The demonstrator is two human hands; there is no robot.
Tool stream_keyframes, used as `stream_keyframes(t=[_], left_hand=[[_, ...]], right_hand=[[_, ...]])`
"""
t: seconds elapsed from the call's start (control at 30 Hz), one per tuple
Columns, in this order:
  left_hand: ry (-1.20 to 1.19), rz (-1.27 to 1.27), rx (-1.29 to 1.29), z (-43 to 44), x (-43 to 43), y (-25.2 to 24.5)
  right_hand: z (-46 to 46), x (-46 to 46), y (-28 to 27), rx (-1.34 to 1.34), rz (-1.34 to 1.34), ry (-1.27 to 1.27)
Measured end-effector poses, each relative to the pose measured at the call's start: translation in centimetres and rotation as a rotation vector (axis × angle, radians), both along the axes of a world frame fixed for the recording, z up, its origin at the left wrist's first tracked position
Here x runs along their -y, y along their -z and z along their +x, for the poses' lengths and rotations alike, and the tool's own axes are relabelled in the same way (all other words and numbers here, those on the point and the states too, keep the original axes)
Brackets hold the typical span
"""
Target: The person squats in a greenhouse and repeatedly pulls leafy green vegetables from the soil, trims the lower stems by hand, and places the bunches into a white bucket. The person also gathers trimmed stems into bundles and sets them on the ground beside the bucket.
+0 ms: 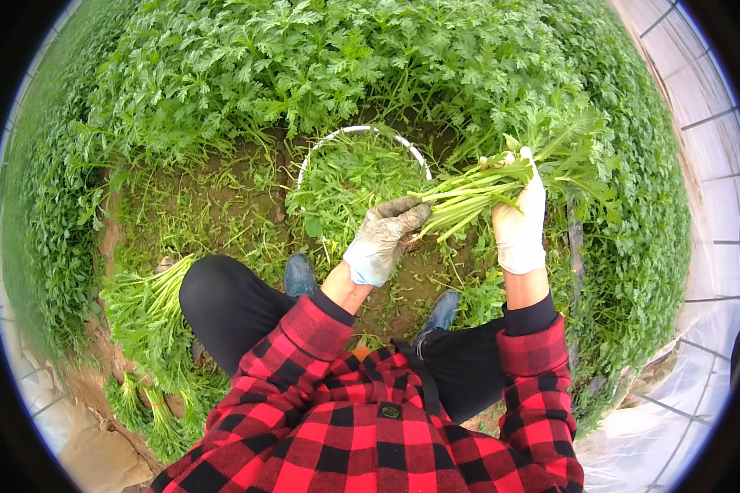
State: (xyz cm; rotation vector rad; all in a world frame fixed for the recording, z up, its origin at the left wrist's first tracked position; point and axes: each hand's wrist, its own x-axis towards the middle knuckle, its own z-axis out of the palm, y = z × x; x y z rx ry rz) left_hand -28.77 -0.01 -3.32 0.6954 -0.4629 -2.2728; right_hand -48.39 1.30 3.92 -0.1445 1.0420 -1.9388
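Observation:
My right hand (521, 215), in a whitish glove, is closed around a bunch of leafy green stems (468, 196), its leaves spreading to the upper right. The cut ends point towards my left hand (388, 233), whose soiled glove has its thumb and fingers pinched on the lower stem ends. Thin reddish roots or stalks show beneath those fingertips. Just beyond my left hand stands a round white-rimmed container (360, 129), heaped with loose green leaves and trimmings (364, 175).
Dense leafy plants (283, 68) grow ahead and on both sides. Plant scraps litter the soil (234, 191). A pile of harvested stems (160, 302) lies left of my knee, with tied bunches (157, 407) below it. Plastic sheeting (709, 148) stands at the right.

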Motion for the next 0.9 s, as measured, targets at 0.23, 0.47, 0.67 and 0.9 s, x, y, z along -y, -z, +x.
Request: stream_keyframes(t=[0.23, 0.47, 0.67, 0.9], left_hand=[[0.023, -0.23, 0.04, 2.2, 2.1, -1.0], [0.103, -0.685, 0.668, 0.3, 0.4, -1.7], [0.087, -1.068, 0.968, 0.4, -0.1, -2.2], [0.097, -1.035, 0.834, 0.5, 0.3, -1.6]], right_hand=[[-2.6, 0.0, 1.0, -0.001, -0.144, 0.005], [-1.3, 0.8, 1.3, -0.066, -0.07, -0.004], [-0.1, 1.1, 0.7, -0.127, -0.013, 0.016], [0.1, 1.3, 0.5, -0.134, 0.079, 0.057]])
